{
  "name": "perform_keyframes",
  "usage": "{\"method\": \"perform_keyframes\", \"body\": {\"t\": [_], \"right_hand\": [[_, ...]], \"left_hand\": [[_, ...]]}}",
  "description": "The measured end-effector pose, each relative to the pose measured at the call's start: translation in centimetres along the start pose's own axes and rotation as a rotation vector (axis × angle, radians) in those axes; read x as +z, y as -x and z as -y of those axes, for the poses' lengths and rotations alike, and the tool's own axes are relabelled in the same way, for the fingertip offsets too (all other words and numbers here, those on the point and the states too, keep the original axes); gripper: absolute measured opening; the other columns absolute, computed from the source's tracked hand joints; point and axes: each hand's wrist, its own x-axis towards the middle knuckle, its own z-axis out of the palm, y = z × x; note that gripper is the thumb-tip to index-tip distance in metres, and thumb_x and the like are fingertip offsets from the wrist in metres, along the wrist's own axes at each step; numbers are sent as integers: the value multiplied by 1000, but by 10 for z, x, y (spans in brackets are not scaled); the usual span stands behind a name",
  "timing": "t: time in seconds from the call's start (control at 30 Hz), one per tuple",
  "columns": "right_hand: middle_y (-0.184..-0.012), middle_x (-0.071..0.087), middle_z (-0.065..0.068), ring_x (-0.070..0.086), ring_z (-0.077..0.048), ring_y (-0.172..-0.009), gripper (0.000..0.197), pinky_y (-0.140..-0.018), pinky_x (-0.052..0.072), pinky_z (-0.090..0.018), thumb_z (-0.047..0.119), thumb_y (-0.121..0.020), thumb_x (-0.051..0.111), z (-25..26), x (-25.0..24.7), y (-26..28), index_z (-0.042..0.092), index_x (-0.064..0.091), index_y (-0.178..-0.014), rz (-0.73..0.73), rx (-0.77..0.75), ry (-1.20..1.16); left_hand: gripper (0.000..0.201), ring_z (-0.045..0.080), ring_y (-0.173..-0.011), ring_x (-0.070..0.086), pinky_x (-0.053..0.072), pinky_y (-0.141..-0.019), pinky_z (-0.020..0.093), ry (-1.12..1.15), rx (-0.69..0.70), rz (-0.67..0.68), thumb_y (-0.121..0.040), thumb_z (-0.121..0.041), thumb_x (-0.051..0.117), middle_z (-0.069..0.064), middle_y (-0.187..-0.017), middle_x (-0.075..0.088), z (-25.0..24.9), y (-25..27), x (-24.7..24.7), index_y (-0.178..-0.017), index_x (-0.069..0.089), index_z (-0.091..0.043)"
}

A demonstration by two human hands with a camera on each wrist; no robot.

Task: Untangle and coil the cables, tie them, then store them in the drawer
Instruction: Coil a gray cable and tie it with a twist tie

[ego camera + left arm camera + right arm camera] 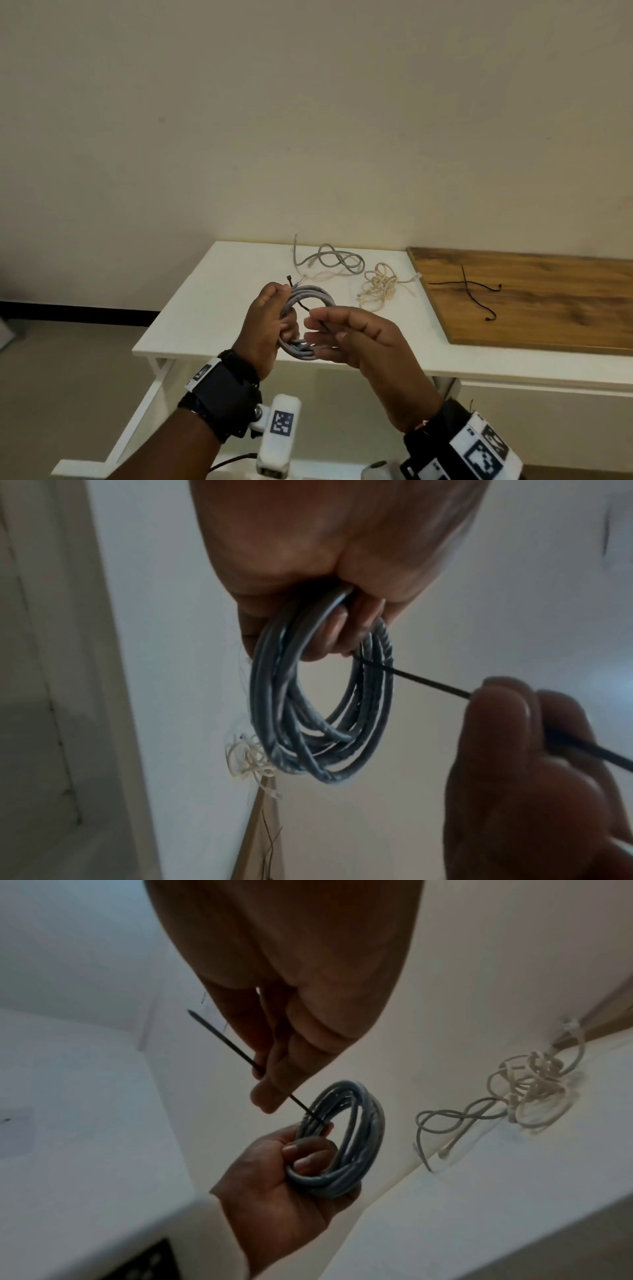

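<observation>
My left hand [270, 322] grips a coiled grey cable [310, 349] in the air above the white table's near edge; the coiled grey cable [322, 712] hangs from its curled fingers [337, 631]. My right hand [346, 334] pinches a thin black cable tie [424, 681] that runs through the coil. In the right wrist view the black cable tie [219, 1039] passes between the fingertips [270, 1093] into the coiled grey cable [356, 1137]. A loose grey cable [329, 262] and a tangled cream cable [380, 287] lie on the table farther back.
The white table [219, 294] stands against a cream wall. A wooden board [548, 308] lies on its right part with two crossed black cable ties [469, 286] on it. A white drawer front [548, 411] sits below the table's right side.
</observation>
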Motion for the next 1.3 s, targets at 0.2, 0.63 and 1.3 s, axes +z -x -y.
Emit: {"method": "perform_keyframes", "body": {"t": [0.2, 0.63, 1.3], "right_hand": [[-90, 72, 17, 67, -2, -87, 33, -74, 48, -11, -1, -83, 68, -12, -6, -2, 29, 77, -91, -172, -525, 667], [-105, 67, 1, 54, -15, -96, 36, -72, 49, -28, 5, -77, 75, -23, -32, -12, 30, 74, -103, -110, -645, 1167], [-115, 67, 27, 42, -6, -85, 23, -67, 33, -31, 39, -87, 49, -12, -28, -9, 45, 69, -96, 77, -606, 1271]], "left_hand": [[25, 15, -51, 22, 27, -44, 24, 44, -93, 120, -106, -22, 39, 8, -65, 23, 3, 11, 15, -83, 43, -13], [29, 13, -41, 21, 29, -49, 26, 144, -228, 157, -104, -26, 43, 0, -50, 22, 0, 15, 19, -77, 48, -15], [34, 11, -43, 24, 24, -47, 23, 162, -292, 186, -101, -26, 47, 1, -54, 28, 9, 12, 15, -69, 50, -19]]}}
